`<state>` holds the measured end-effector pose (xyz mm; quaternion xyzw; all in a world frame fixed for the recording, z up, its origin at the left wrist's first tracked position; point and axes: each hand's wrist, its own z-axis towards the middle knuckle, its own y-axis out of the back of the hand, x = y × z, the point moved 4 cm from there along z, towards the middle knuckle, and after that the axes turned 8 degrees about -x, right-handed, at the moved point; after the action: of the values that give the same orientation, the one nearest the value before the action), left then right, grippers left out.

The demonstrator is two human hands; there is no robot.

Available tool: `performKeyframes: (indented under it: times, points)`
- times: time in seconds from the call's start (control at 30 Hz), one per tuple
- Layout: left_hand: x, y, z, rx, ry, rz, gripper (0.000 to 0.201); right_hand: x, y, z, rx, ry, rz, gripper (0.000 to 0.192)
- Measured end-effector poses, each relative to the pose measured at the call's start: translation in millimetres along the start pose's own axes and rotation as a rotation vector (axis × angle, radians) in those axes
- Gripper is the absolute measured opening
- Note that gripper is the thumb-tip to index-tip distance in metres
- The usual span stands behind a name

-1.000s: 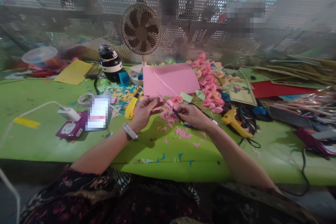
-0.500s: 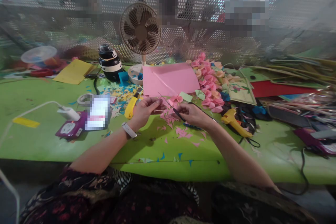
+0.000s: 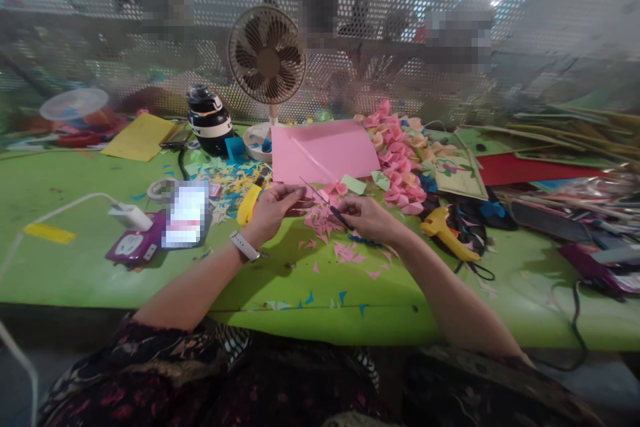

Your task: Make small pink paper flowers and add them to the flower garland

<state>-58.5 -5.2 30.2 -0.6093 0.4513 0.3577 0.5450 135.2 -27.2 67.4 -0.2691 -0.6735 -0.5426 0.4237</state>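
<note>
My right hand (image 3: 364, 217) is closed around a slim, dark pointed tool (image 3: 339, 215), its thin tip slanting up and left. Whether the tool has one blade or two is hard to see. My left hand (image 3: 281, 210), with a white band at the wrist, faces it with thumb and fingers pressed together. What sits between those fingers is too small to make out. Pink paper scraps (image 3: 320, 219) lie between and below the hands. Just beyond them is a pink paper sheet (image 3: 330, 150), with a heap of pink paper petals (image 3: 399, 167) to its right.
A yellow glue gun (image 3: 450, 233) rests right of my right hand. To the left are a lit phone (image 3: 186, 213), a purple power strip (image 3: 135, 243) with a charger, and a roll of tape (image 3: 163, 190). A fan (image 3: 269, 60) and a black bottle (image 3: 210, 123) stand behind.
Both hands have shifted only slightly. The left fingers are a little straighter, and the tool in my right hand has turned by a small amount.
</note>
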Motion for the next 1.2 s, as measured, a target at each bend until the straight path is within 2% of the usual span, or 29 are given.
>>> performKeyframes:
  times: [0.53, 0.8, 0.97, 1.07, 1.2]
  points:
    - [-4.3, 1.1, 0.5, -0.027, -0.014, -0.007, 0.030, 1.1, 0.5, -1.0, -0.014, -0.027, 0.019, 0.052]
    - [-2.9, 5.4, 4.0, -0.027, -0.031, -0.094, 0.031, -2.7, 7.8, -0.3, -0.162, -0.070, 0.056, 0.050]
    - [-4.9, 7.1, 4.2, -0.048, -0.026, -0.169, 0.028, -9.7, 4.2, 3.7, -0.109, -0.065, -0.043, 0.044]
    - [-5.5, 4.9, 3.1, -0.026, -0.015, -0.207, 0.031, -15.4, 2.4, 7.1, -0.090, -0.043, -0.141, 0.037]
    - [-5.2, 4.2, 2.8, -0.057, -0.016, -0.216, 0.029, -17.9, -3.2, 8.0, -0.047, -0.008, -0.300, 0.031]
